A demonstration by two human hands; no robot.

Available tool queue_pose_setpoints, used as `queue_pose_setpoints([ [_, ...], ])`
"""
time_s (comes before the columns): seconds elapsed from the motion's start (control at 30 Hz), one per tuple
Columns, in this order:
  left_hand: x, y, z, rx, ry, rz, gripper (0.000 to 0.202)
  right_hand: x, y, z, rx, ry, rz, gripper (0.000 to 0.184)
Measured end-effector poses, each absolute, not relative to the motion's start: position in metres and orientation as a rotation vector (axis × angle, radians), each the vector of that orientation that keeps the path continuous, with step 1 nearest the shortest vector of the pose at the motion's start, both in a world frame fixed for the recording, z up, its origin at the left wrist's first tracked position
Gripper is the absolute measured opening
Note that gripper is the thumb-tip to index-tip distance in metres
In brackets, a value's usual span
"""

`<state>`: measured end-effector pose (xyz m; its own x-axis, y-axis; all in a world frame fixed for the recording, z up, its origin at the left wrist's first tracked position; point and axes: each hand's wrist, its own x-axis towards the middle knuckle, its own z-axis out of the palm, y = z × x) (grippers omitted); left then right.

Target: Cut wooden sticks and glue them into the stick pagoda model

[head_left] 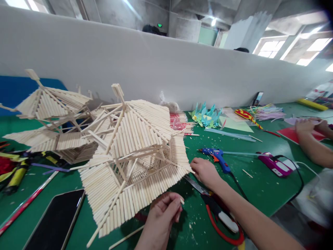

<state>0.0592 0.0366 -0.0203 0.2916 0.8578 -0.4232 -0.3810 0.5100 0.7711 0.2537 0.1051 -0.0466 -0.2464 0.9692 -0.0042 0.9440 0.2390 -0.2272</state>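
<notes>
A model pavilion (140,135) built of thin wooden sticks stands on the green table, with a two-tiered roof. My left hand (162,217) is in front of its lower roof, thumb and fingers pinching a short wooden stick (182,201). At the lower roof's right corner, my right hand (206,172) has its fingers closed around the tip of a corner stick; part of that grip is hidden. Scissors (221,215) with red and black handles lie beneath my right forearm. Just beyond that hand rests a blue glue gun (217,158) with a long glue stick in it.
A second stick pavilion (52,104) stands at the left. A phone (56,222) lies front left. Behind are bundled sticks (178,123), folded teal paper (206,116) and a low white partition (145,66). Another person's hands (305,126) hold paper at right, near a purple power strip (275,165).
</notes>
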Motion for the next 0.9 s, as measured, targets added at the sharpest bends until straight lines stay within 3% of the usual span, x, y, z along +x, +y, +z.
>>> queue_pose_setpoints([
  [0.23, 0.055, 0.037, -0.018, 0.677, 0.950, 0.892, 0.024, 0.250, 0.084, -0.035, -1.805, -2.020, 0.493, 0.018],
  [0.47, 0.055, 0.033, -0.011, 0.855, 0.993, 0.875, 0.012, 0.219, 0.019, 0.008, -1.555, -1.634, 1.008, 0.023],
  [0.9, 0.049, 0.026, -0.003, 1.058, 1.018, 0.818, 0.010, 0.202, 0.015, 0.009, -1.409, -1.358, 1.431, 0.021],
])
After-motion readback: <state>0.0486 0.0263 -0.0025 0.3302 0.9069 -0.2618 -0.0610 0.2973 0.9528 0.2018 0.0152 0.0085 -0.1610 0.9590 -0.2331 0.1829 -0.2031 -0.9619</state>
